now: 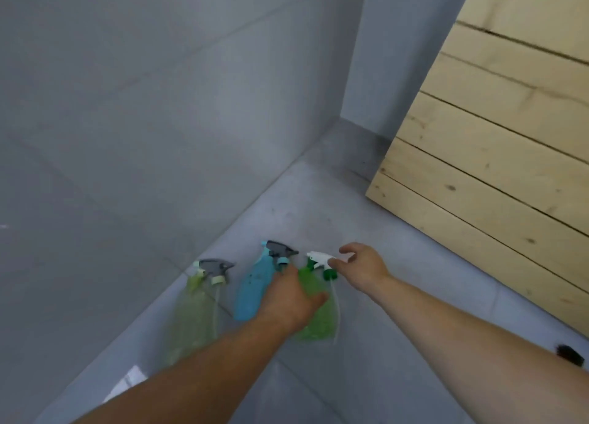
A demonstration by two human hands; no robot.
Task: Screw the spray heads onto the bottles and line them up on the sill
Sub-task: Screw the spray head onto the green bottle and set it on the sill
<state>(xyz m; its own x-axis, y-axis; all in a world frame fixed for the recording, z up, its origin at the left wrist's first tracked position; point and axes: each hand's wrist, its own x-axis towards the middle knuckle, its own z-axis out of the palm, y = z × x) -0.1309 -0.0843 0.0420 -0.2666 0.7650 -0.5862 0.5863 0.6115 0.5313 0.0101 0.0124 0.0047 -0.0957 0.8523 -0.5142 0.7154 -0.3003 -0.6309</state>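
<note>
Three spray bottles stand in a row on the grey sill (376, 296) along the wall. At the left is a pale yellow-green bottle (191, 315) with a grey spray head (216, 268). In the middle stands a blue bottle (253, 288) with a grey head (282, 251). On the right is a green bottle (314, 320) with a white head (318, 259) and a green collar. My left hand (291, 299) wraps around the green bottle's body. My right hand (363, 266) touches the white head with its fingertips, thumb spread apart.
A grey wall (143, 120) runs along the left behind the bottles. A board of pale wooden planks (497, 143) leans at the right, close to the sill's far corner. A dark band (570, 355) is on my right forearm.
</note>
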